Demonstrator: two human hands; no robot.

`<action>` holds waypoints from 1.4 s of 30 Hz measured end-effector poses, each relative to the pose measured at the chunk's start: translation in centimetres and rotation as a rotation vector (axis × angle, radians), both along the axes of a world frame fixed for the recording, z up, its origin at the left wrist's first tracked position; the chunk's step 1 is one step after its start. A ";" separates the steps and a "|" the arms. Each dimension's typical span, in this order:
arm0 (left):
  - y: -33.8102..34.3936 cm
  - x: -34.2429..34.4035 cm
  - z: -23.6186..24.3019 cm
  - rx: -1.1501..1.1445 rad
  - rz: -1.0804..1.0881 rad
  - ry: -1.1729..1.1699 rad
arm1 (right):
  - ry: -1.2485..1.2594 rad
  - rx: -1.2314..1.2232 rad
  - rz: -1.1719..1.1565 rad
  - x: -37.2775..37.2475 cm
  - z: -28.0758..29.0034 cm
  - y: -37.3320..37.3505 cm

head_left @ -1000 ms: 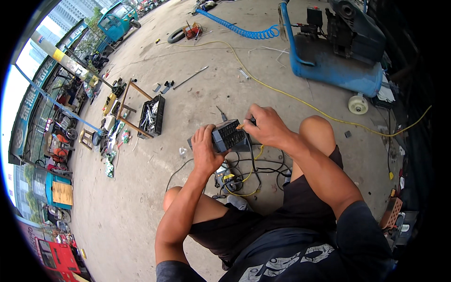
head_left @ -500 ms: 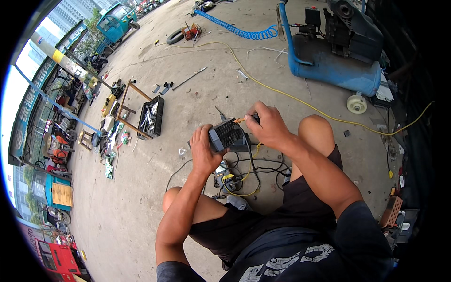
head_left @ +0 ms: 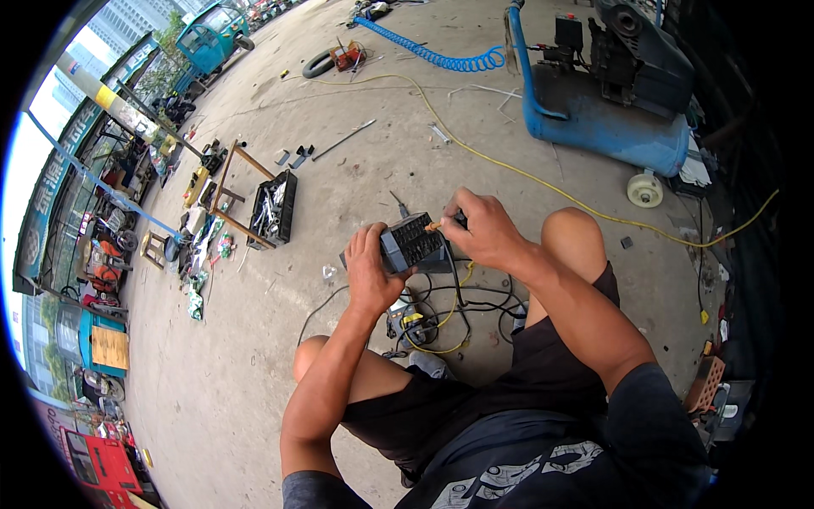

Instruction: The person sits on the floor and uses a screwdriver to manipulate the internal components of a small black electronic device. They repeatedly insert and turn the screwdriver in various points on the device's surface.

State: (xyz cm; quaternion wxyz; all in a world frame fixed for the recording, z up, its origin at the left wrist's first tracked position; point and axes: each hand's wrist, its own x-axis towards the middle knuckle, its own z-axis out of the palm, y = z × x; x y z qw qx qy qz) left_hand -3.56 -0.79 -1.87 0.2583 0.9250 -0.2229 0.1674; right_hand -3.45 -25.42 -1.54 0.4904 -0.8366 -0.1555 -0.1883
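My left hand is closed round the side of a dark block-shaped case with rows of black slots or fins on its upper face. In my right hand, the fingers pinch a slim dark-handled tool with an orange-brown tip. That tip meets the case's far right edge; exactly what it touches is too small to tell. Under the case lies another dark box, partly covered. A grey and yellow device rests on the ground below my hands, among looped black and yellow cables.
To the left stands a black crate of tools beside a wooden frame. A blue air compressor fills the far right, with a coiled blue hose. Across the concrete runs a yellow hose. My knees flank the work.
My right hand and the orange-brown tip have shifted slightly nearer, along the edge of the dark case. My left hand keeps its hold, with little movement.
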 end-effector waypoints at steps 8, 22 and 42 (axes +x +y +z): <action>0.0 -0.1 0.2 -0.021 0.036 0.000 | -0.052 0.050 -0.006 -0.1 -0.5 0.5; 0.0 0.0 0.0 -0.011 0.044 -0.004 | -0.047 0.048 0.003 -0.1 -0.8 0.4; 0.0 0.2 -0.2 -0.026 0.047 -0.010 | -0.095 0.091 -0.215 0.2 -1.0 0.4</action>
